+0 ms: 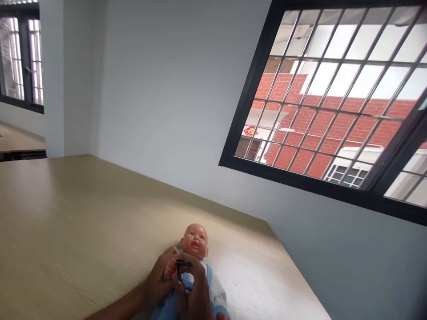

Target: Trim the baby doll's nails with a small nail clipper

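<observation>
Your left hand is curled around the baby doll's wrist on the bench; your right hand, at its three o'clock, pinches a small dark clipper-like tool.

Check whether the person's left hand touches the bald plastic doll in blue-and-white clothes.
Touching. The head view shows the left hand gripping the doll by its small hand.

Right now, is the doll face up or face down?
Face up: the doll's eyes and red mouth show toward the camera above the person's hands, with the table behind it.
</observation>
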The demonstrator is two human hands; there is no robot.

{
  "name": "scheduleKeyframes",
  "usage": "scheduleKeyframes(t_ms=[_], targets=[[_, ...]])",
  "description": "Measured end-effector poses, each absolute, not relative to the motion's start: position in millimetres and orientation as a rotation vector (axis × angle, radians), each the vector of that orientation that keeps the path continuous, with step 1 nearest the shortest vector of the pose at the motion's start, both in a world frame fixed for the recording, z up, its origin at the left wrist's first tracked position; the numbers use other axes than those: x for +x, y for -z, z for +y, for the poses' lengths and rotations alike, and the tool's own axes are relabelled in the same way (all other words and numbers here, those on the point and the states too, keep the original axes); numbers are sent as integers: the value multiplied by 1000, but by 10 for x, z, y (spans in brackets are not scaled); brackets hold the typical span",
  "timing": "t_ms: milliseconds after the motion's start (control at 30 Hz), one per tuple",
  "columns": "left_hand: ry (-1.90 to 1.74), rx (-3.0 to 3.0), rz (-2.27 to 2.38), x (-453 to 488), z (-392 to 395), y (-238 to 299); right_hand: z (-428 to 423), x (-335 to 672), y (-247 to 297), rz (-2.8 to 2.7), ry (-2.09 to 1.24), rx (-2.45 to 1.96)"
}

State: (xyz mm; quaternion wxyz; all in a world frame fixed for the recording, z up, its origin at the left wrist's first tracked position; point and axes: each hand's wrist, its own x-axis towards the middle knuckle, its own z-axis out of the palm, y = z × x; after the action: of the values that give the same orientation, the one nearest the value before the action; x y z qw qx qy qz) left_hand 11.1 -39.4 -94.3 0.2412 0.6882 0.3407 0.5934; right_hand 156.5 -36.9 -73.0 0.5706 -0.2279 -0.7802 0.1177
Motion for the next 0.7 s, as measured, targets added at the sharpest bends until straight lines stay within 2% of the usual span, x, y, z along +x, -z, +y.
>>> scheduleKeyframes(t_ms=[133,467,700], targets=[[-1587,1885,940,97,-404,956,-324,1576,764,-1878,-259,-497],[-1605,1922,943,91,-426,920,-402,1621,454,-1960,-334,-348],[-1611,1938,976,84,-445,915,-373,1640,520,-1907,-186,-381]])
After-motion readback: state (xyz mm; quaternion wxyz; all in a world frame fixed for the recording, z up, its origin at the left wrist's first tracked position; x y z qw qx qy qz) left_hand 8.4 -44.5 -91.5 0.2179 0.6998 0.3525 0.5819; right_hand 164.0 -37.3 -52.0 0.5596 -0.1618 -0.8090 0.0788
